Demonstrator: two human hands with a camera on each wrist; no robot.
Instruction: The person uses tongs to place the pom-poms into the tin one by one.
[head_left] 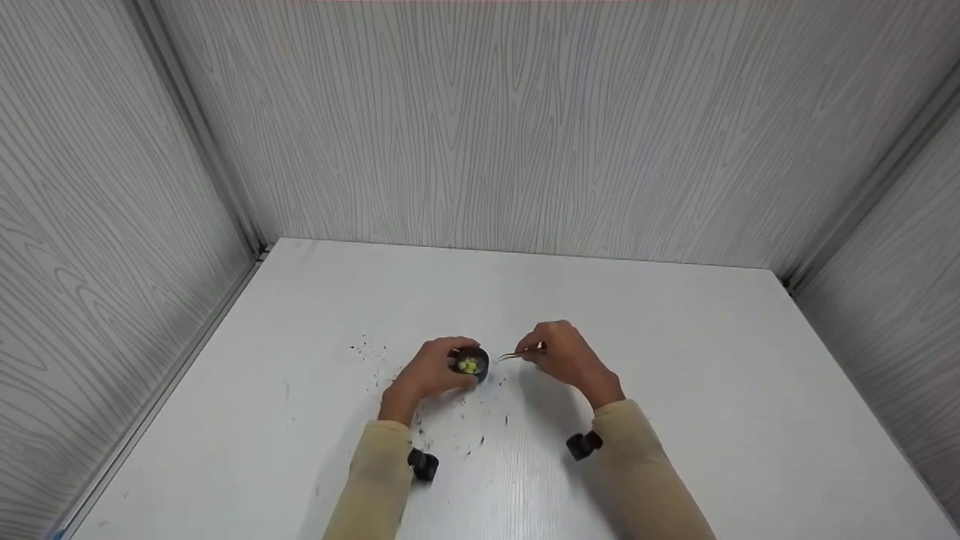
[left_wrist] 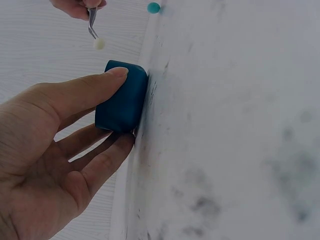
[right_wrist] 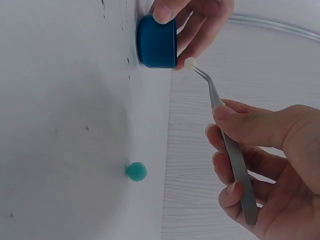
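Note:
A small round blue cup (right_wrist: 157, 45) stands on the table, with several yellow-green balls (head_left: 469, 365) visible inside it in the head view. My left hand (head_left: 435, 367) holds it at the sides between thumb and fingers. In my right hand (head_left: 561, 354) is a pair of bent-tip metal tweezers (right_wrist: 236, 160), pinched between thumb and fingers. Its tips grip a pale, whitish ball (right_wrist: 190, 63) close to the cup's mouth, still outside it. On the table nearer the right hand lies a teal ball (right_wrist: 136, 171).
Dark specks and smudges mark the white table (head_left: 637, 337) around the cup. Grey wood-grained panels (head_left: 480, 127) enclose the table at the back and both sides. A small black device (head_left: 583, 445) sits at each wrist.

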